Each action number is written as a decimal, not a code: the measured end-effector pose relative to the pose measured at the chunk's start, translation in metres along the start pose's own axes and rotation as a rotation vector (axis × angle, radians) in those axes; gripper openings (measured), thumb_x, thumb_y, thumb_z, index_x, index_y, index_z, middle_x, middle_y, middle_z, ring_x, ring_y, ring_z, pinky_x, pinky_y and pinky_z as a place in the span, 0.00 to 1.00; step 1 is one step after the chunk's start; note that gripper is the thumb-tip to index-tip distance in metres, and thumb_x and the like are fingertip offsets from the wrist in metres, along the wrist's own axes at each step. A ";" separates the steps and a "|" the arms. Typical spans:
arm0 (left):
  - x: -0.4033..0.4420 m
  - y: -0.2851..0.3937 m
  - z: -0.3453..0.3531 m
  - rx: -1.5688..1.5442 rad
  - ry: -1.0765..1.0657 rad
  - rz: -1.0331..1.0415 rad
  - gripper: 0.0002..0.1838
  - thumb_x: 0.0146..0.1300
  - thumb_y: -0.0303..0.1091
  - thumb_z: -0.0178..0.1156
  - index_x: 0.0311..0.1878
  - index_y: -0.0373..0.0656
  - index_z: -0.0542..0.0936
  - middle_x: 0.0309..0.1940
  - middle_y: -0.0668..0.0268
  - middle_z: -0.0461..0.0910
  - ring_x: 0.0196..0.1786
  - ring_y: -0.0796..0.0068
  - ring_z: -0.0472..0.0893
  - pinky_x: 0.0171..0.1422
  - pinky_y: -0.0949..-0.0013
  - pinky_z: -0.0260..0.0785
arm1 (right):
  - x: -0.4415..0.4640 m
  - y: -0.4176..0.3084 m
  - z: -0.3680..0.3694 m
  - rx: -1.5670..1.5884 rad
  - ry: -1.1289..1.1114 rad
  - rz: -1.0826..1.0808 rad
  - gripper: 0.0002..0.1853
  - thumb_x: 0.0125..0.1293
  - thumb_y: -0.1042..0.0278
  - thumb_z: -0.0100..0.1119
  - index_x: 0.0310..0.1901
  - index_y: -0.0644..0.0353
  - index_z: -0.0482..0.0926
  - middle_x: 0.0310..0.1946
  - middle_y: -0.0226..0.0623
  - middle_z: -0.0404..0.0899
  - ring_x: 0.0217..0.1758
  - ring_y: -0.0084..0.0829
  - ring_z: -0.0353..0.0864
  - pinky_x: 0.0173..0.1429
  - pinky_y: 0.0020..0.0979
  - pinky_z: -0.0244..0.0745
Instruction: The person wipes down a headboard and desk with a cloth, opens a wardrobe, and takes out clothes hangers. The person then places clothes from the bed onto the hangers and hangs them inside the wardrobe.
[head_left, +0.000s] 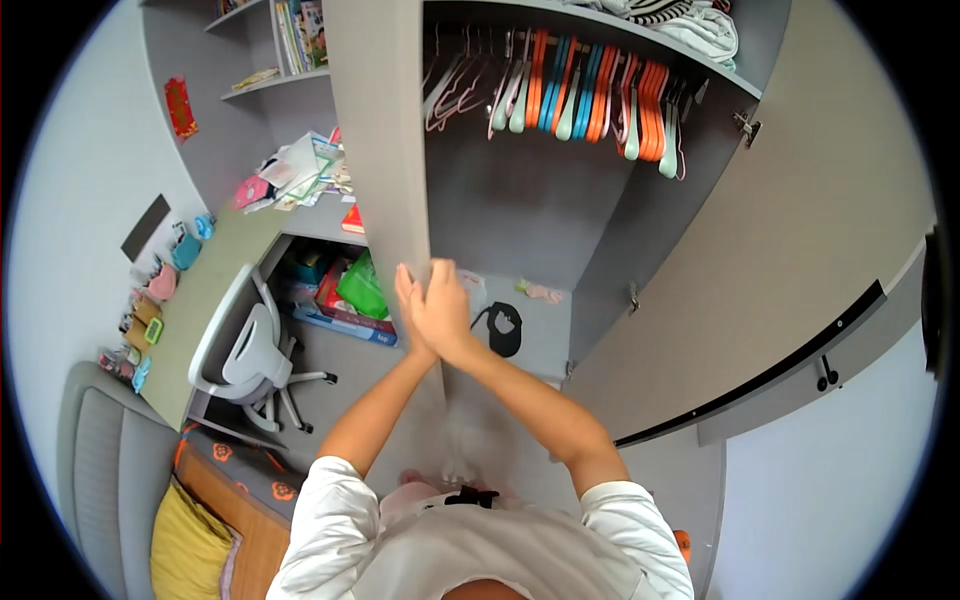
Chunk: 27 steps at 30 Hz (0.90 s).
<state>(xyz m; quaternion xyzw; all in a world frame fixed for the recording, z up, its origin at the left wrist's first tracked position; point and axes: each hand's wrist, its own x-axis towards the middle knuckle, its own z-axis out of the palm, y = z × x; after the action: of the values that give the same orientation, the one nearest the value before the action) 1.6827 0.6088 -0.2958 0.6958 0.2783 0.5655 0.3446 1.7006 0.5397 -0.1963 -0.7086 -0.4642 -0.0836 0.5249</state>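
Observation:
My left hand (405, 291) points upward with its fingers stretched, in front of the tall beige wardrobe panel (380, 120). My right hand (441, 308) is close against it, overlapping its palm side near the panel's edge. The right fingers look bent, and whatever lies between the two hands is hidden. Behind them is an open wardrobe. Orange, blue, pink and pale green hangers (595, 95) hang from its rail. On the wardrobe floor lie a flat black item (504, 328) and a small pink and green cloth (540, 292).
An open wardrobe door (770, 280) spans the right side. Folded clothes (690, 30) lie on the top shelf. At left are a desk (225, 280) with papers (300, 170), a white swivel chair (255, 345), storage boxes (345, 315), and a yellow pillow (190, 545).

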 end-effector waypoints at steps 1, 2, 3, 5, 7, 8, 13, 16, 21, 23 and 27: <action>0.002 -0.001 -0.013 -0.095 0.018 -0.032 0.36 0.68 0.42 0.58 0.73 0.38 0.56 0.70 0.47 0.55 0.72 0.47 0.58 0.72 0.52 0.56 | -0.006 -0.007 0.008 0.001 -0.037 -0.037 0.16 0.62 0.70 0.55 0.49 0.67 0.67 0.46 0.55 0.71 0.50 0.58 0.75 0.50 0.51 0.73; 0.004 -0.002 -0.027 -0.159 0.017 -0.055 0.33 0.69 0.42 0.56 0.71 0.38 0.57 0.67 0.49 0.57 0.69 0.50 0.60 0.70 0.54 0.57 | -0.010 -0.013 0.015 0.049 -0.037 -0.095 0.16 0.63 0.69 0.57 0.49 0.67 0.69 0.45 0.53 0.72 0.49 0.57 0.76 0.50 0.50 0.73; 0.006 -0.001 -0.041 -0.206 0.005 -0.072 0.30 0.70 0.41 0.55 0.69 0.39 0.59 0.64 0.51 0.59 0.66 0.53 0.62 0.68 0.56 0.59 | -0.012 -0.019 0.023 0.060 -0.039 -0.117 0.16 0.63 0.69 0.57 0.49 0.67 0.69 0.45 0.53 0.72 0.49 0.57 0.76 0.50 0.50 0.73; 0.011 -0.004 -0.072 -0.251 -0.022 -0.080 0.24 0.72 0.40 0.52 0.64 0.39 0.63 0.58 0.55 0.63 0.60 0.58 0.66 0.64 0.59 0.62 | -0.020 -0.032 0.045 0.114 -0.043 -0.163 0.17 0.62 0.69 0.58 0.49 0.67 0.69 0.45 0.52 0.72 0.48 0.55 0.76 0.49 0.50 0.73; 0.011 -0.012 -0.100 -0.317 -0.040 -0.089 0.18 0.74 0.39 0.49 0.60 0.39 0.66 0.52 0.59 0.67 0.55 0.64 0.70 0.60 0.62 0.65 | -0.025 -0.050 0.066 0.120 -0.050 -0.199 0.17 0.62 0.69 0.59 0.49 0.67 0.69 0.44 0.50 0.72 0.46 0.53 0.77 0.49 0.48 0.74; 0.011 -0.018 -0.113 -0.368 -0.042 -0.106 0.16 0.76 0.39 0.47 0.58 0.39 0.68 0.49 0.61 0.70 0.52 0.67 0.72 0.58 0.64 0.66 | -0.027 -0.058 0.076 0.161 -0.075 -0.208 0.17 0.63 0.70 0.59 0.50 0.67 0.70 0.45 0.50 0.72 0.46 0.52 0.78 0.49 0.47 0.75; 0.023 -0.014 -0.190 -0.003 0.060 -0.306 0.30 0.68 0.40 0.59 0.68 0.39 0.62 0.59 0.46 0.75 0.61 0.48 0.76 0.61 0.55 0.69 | -0.039 -0.092 0.126 0.238 -0.285 -0.166 0.17 0.66 0.69 0.55 0.54 0.65 0.70 0.53 0.50 0.71 0.55 0.53 0.76 0.53 0.47 0.76; 0.044 -0.054 -0.226 0.206 0.202 -0.140 0.24 0.68 0.33 0.57 0.64 0.39 0.65 0.50 0.50 0.81 0.52 0.50 0.81 0.54 0.56 0.72 | -0.046 -0.106 0.156 0.276 -0.281 -0.333 0.16 0.66 0.75 0.52 0.56 0.65 0.71 0.57 0.49 0.71 0.52 0.52 0.78 0.54 0.45 0.76; 0.068 -0.078 -0.271 0.177 0.254 -0.129 0.26 0.68 0.26 0.54 0.68 0.35 0.64 0.55 0.49 0.78 0.58 0.55 0.79 0.63 0.58 0.71 | -0.045 -0.121 0.193 0.268 -0.278 -0.355 0.17 0.66 0.75 0.52 0.56 0.64 0.71 0.58 0.50 0.71 0.57 0.53 0.76 0.58 0.44 0.74; 0.067 -0.071 -0.275 0.097 0.198 -0.192 0.29 0.67 0.24 0.55 0.70 0.34 0.60 0.63 0.46 0.71 0.66 0.51 0.73 0.69 0.56 0.65 | -0.041 -0.122 0.203 0.247 -0.295 -0.350 0.17 0.66 0.75 0.51 0.56 0.65 0.71 0.58 0.50 0.71 0.58 0.53 0.75 0.60 0.44 0.74; 0.068 -0.023 -0.252 0.312 0.317 0.110 0.35 0.66 0.25 0.57 0.75 0.35 0.55 0.76 0.46 0.49 0.78 0.45 0.52 0.80 0.48 0.46 | -0.025 -0.119 0.198 0.251 -0.261 -0.312 0.15 0.65 0.75 0.51 0.54 0.65 0.73 0.58 0.50 0.72 0.58 0.52 0.75 0.59 0.44 0.74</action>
<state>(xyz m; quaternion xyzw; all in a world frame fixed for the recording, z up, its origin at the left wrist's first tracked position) 1.4496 0.7169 -0.2425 0.6573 0.3747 0.6356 0.1534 1.5250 0.6899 -0.2183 -0.5625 -0.6385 -0.0132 0.5251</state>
